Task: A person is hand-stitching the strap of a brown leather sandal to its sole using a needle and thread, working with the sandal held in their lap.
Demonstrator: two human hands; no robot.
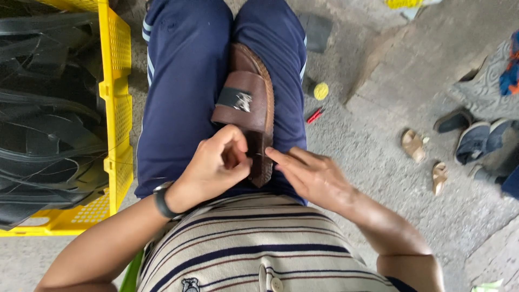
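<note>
A brown leather sandal (250, 103) with a wide strap and a stitched sole lies wedged between my thighs in dark blue trousers. My left hand (219, 165), a black band on its wrist, has its fingers curled and pinched at the near end of the sandal's sole, on something too small to make out. My right hand (311, 176) lies flat against the right side of the sole's near end, fingers straight and pressing on it. A thin thread seems to run across the sole edge between the two hands.
A yellow plastic crate (116, 108) full of black rubber strips stands at the left. On the concrete floor to the right lie a small red tool (314, 115), a yellow round object (321, 91), small tan sandals (413, 145) and several dark shoes (473, 141).
</note>
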